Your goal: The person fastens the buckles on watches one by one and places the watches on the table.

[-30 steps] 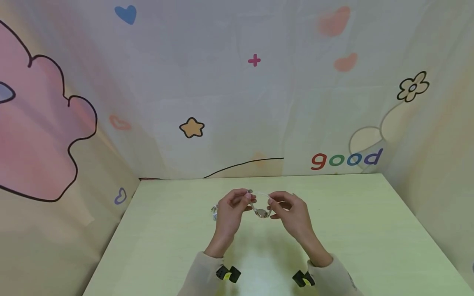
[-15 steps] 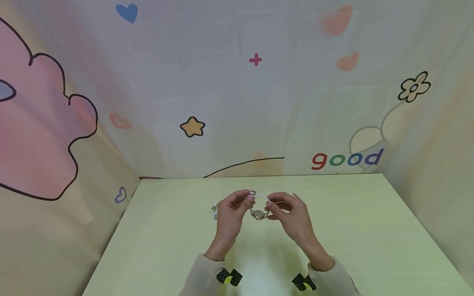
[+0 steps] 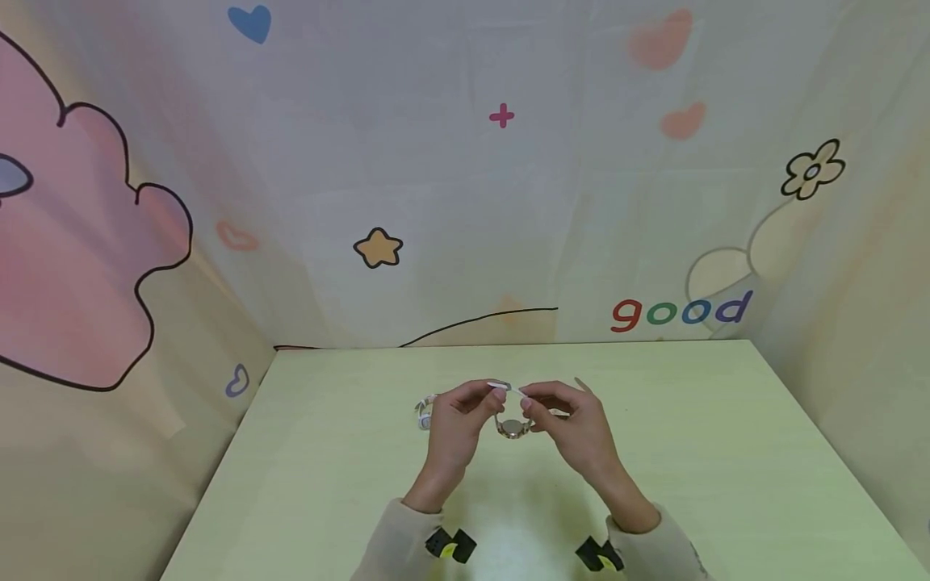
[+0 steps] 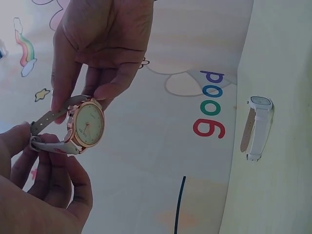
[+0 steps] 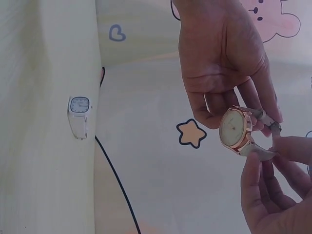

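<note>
In the head view a wristwatch [image 3: 513, 428] hangs face-down side lowest between my two hands, above the table. Its rose-gold case with a pale dial [image 4: 89, 124] shows in the left wrist view, on a whitish strap with punched holes. My left hand [image 3: 452, 424] pinches the strap near the buckle [image 4: 34, 141] with thumb and fingers. My right hand [image 3: 574, 421] pinches the strap's other half, close to the case. The two strap ends meet by the left fingertips; whether the tip passes through the buckle I cannot tell.
A second wristwatch [image 5: 80, 105], white-strapped with a rounded-square face, stands on the pale table [image 3: 327, 452] behind my left hand. Printed cloth [image 3: 450, 177] walls in the table at the back and both sides.
My hands have drawn slightly closer together, with the strap ends now meeting at the top of the loop. The watch case has sunk a little in the head view.
</note>
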A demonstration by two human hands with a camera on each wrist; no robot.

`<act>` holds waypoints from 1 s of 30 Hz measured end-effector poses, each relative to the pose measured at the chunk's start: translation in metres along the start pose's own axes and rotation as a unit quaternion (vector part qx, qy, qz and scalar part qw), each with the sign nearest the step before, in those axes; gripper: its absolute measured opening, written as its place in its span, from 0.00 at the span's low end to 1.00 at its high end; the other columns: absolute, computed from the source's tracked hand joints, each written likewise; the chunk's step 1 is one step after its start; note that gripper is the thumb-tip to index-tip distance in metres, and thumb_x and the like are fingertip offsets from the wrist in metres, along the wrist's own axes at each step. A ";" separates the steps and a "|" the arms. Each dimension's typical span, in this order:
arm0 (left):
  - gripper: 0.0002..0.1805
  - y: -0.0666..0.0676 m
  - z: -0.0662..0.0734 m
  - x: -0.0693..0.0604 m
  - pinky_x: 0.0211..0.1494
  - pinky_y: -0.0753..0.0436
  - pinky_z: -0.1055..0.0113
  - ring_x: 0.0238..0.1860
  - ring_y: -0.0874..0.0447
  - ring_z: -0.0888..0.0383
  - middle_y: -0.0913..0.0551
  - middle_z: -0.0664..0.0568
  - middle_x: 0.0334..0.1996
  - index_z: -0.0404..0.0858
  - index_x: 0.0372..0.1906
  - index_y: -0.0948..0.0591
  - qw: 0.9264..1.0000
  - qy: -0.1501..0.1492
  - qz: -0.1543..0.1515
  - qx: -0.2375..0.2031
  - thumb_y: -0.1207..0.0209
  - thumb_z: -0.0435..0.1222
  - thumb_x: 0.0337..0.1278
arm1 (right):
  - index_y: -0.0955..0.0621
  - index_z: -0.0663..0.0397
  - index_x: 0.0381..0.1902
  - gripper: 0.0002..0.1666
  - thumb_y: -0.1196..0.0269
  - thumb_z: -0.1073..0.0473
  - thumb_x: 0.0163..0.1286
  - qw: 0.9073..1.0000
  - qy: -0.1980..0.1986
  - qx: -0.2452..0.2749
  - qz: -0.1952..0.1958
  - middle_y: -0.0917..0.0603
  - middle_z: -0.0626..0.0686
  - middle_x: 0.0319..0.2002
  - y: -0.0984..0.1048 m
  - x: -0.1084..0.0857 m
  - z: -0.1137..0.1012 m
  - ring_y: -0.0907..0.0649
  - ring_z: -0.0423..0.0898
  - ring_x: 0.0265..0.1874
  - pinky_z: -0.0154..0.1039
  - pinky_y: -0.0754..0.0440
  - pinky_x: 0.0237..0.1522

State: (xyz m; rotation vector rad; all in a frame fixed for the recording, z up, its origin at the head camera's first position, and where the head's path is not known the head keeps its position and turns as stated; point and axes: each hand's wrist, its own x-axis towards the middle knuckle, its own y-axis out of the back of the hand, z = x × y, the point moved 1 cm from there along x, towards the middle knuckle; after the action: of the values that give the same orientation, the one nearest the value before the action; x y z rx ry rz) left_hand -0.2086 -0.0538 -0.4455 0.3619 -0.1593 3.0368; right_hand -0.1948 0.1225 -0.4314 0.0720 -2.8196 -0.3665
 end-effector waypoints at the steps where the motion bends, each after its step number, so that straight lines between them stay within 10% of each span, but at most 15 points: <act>1: 0.12 0.000 0.000 0.000 0.45 0.18 0.67 0.34 0.17 0.63 0.15 0.59 0.32 0.33 0.43 0.14 1.000 0.000 -0.001 -0.002 0.36 0.39 0.62 | 0.15 0.58 0.46 0.14 0.32 0.57 0.65 1.000 0.000 0.003 -0.002 0.13 0.56 0.40 0.000 0.000 0.001 0.12 0.42 0.35 0.45 0.18 0.56; 5: 0.13 0.000 0.001 0.000 0.41 0.17 0.69 0.34 0.18 0.64 0.15 0.59 0.33 0.33 0.42 0.15 1.000 0.001 0.012 -0.016 0.36 0.39 0.62 | 0.16 0.60 0.46 0.14 0.31 0.60 0.64 0.999 0.002 0.035 -0.019 0.14 0.59 0.40 -0.001 -0.002 0.004 0.14 0.38 0.36 0.32 0.15 0.42; 30: 0.14 -0.003 -0.001 -0.002 0.39 0.18 0.69 0.35 0.20 0.62 0.14 0.58 0.34 0.34 0.45 0.15 0.999 0.014 -0.020 -0.024 0.36 0.40 0.63 | 0.16 0.61 0.46 0.13 0.32 0.63 0.64 0.997 0.056 0.047 -0.009 0.13 0.60 0.40 -0.006 -0.005 0.012 0.14 0.38 0.38 0.31 0.18 0.48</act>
State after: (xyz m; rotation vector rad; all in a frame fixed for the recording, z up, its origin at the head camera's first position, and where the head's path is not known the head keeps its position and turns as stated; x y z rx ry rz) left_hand -0.2067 -0.0511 -0.4469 0.3148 -0.2199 2.9913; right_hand -0.1931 0.1196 -0.4457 0.1326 -2.7251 -0.2263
